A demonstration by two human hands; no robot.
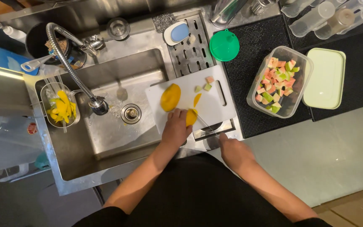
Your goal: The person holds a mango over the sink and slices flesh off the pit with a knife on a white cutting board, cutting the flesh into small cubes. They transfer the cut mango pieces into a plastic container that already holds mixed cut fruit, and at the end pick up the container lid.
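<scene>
White cutting board [215,105] bears left hand's [176,128] mango [191,117].

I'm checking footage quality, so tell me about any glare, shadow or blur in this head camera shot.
Head view: bright glare on the sink floor near the drain; the cutting board is evenly lit and sharp; the left hand and right hand look crisp; the lower left corner is dark and soft.
</scene>
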